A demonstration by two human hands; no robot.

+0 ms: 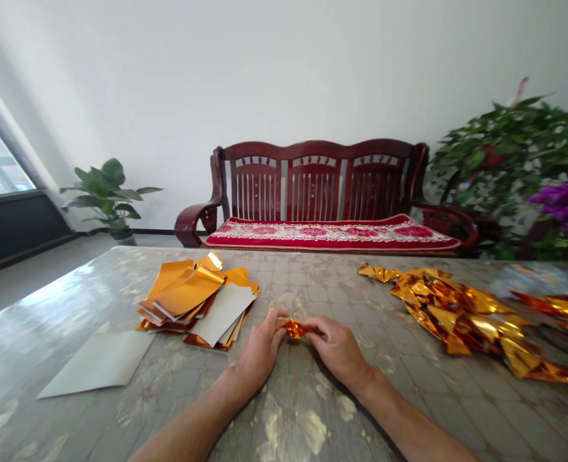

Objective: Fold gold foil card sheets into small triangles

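A small folded piece of gold foil paper (294, 329) is pinched between my two hands, just above the middle of the table. My left hand (263, 341) grips its left end with thumb and fingers. On the other end, my right hand (337, 346) is closed with its fingertips. To the left of my hands lies a loose stack of gold foil paper sheets (187, 292), some with their pale backs up. Over on the right spreads a heap of folded gold foil pieces (452, 308), crumpled together and shiny.
A single pale sheet (98, 364) lies flat at the left. The patterned table (293, 417) fills the foreground. Clear plastic (529, 280) sits at the right back. Beyond the table stand a wooden bench (312, 179), a potted plant (113, 192) and purple flowers (567, 202).
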